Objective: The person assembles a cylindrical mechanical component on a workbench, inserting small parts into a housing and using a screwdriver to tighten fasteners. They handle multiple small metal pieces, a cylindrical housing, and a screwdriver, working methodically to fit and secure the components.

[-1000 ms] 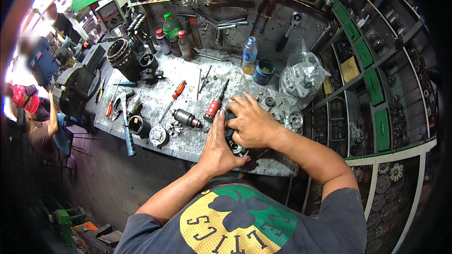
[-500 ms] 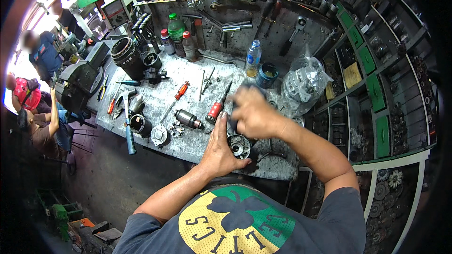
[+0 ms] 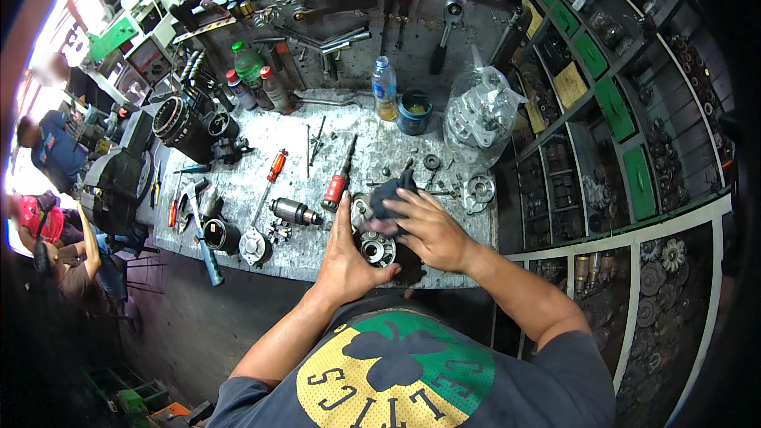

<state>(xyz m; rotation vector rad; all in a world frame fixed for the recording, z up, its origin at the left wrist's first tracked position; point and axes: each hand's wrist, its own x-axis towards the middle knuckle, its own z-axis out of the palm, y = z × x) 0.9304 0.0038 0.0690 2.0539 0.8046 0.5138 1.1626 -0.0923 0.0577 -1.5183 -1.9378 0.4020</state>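
My left hand (image 3: 342, 263) steadies a round metal housing (image 3: 379, 250) near the bench's front edge, thumb and fingers around its left side. The housing's round opening faces up. Against its far part my right hand (image 3: 432, 231) presses a dark cloth (image 3: 393, 194), bunched under the fingers; the fingertips are slightly blurred. Just left of the hands lie a red power tool (image 3: 336, 189) with a long bit and a motor armature (image 3: 296, 211). A flanged metal cover (image 3: 254, 246) lies farther left, beside small metal parts (image 3: 279, 230).
A hammer (image 3: 204, 246) overhangs the workbench's (image 3: 317, 257) front left edge. An orange screwdriver (image 3: 277, 165) lies mid-bench. Behind stand a plastic bottle (image 3: 384, 91), a blue tin (image 3: 414, 115) and a bag of metal parts (image 3: 482, 115). Shelves (image 3: 610, 242) line the right; people sit and stand at left.
The view has shifted, so the bench appears farther left. My right hand, blurred above the housing before, is now lower against it with the cloth. My left hand keeps its hold.
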